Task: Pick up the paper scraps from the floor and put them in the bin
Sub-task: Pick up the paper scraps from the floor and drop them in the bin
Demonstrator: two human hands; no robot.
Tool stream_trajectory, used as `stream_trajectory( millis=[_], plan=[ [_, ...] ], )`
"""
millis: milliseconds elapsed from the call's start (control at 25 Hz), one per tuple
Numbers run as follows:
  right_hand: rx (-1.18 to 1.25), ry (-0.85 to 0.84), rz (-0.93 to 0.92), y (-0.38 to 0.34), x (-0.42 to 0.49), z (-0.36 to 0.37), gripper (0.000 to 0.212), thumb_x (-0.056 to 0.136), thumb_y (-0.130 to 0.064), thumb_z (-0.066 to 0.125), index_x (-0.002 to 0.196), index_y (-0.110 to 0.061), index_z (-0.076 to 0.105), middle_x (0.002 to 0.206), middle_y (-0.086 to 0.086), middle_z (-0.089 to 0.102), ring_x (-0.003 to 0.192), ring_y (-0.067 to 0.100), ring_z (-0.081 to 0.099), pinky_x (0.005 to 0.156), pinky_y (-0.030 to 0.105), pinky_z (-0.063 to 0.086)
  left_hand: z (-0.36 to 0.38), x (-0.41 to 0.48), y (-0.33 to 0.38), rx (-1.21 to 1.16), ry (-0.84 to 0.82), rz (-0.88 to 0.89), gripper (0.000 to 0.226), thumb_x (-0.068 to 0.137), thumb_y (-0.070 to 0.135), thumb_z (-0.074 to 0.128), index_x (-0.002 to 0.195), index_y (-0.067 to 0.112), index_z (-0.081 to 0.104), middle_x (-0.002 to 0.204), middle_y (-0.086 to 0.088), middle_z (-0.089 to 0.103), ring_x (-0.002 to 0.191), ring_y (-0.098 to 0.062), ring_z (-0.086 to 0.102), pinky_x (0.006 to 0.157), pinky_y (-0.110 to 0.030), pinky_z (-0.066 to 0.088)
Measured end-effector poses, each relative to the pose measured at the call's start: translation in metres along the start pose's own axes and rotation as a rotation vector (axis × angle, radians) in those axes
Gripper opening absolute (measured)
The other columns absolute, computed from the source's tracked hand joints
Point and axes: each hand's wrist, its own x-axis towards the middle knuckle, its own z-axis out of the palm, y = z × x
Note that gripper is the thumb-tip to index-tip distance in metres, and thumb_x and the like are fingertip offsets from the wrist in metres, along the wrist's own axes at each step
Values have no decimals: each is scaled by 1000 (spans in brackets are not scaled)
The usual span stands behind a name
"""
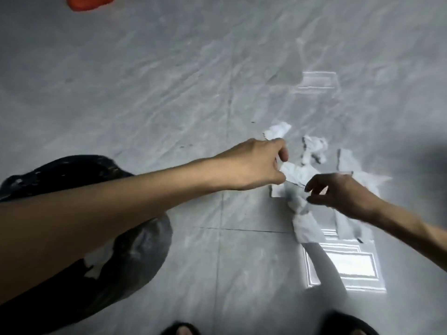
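Observation:
Several white paper scraps (314,151) lie scattered on the grey tiled floor at centre right. My left hand (256,163) reaches across from the left, its fingers pinched on a crumpled white scrap (296,174). My right hand (338,192) comes in from the right, fingers curled and closed on a paper scrap (306,223) that hangs below it. The black bin (135,247) stands at the lower left, partly hidden behind my left forearm, with white paper visible inside.
An orange object (88,2) sits at the top left edge. Bright window reflections (348,264) shine on the floor at lower right. My feet in dark sandals (181,330) show at the bottom edge. Open floor stretches across the top.

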Motion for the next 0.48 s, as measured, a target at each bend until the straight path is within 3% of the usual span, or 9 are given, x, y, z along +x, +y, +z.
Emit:
stream_trajectory(
  millis=[160, 240, 320, 400, 480],
  plan=[
    [-318, -44, -6, 33, -24, 54, 46, 76, -44, 71, 118, -33, 56, 112, -7, 60, 100, 21, 64, 71, 30, 43, 33, 46, 5, 235, -182, 94, 40, 79, 28, 66, 115, 21, 52, 110, -1, 60, 87, -20, 56, 73, -36, 49],
    [-383, -11, -50, 39, -28, 75, 32, 83, -36, 62, 112, -29, 51, 111, -5, 56, 101, 24, 63, 67, 32, 42, 56, 72, -2, 337, -212, 114, 44, 78, 28, 67, 118, 19, 51, 114, -5, 57, 92, -25, 55, 73, -36, 47],
    [-334, 18, -116, 43, -32, 83, 6, 87, -21, 51, 91, -24, 48, 100, -2, 58, 95, 25, 62, 64, 33, 40, 84, 90, -20, 409, -205, 90, 48, 79, 31, 69, 121, 17, 49, 121, -7, 52, 101, -30, 56, 77, -37, 47],
    [-262, 9, -155, 52, -34, 81, 6, 88, -17, 48, 89, -19, 53, 95, 0, 59, 91, 25, 62, 63, 33, 38, 113, 101, -44, 454, -195, 71, 51, 80, 33, 71, 121, 13, 47, 123, -10, 50, 101, -32, 58, 80, -40, 50],
    [-135, 104, -155, 66, -35, 71, 9, 88, -21, 56, 90, -15, 61, 93, 2, 60, 87, 25, 60, 67, 35, 43, 138, 105, -68, 406, -155, 83, 41, 81, 30, 71, 112, 15, 47, 116, -7, 50, 91, -28, 57, 75, -41, 51]
  ],
)
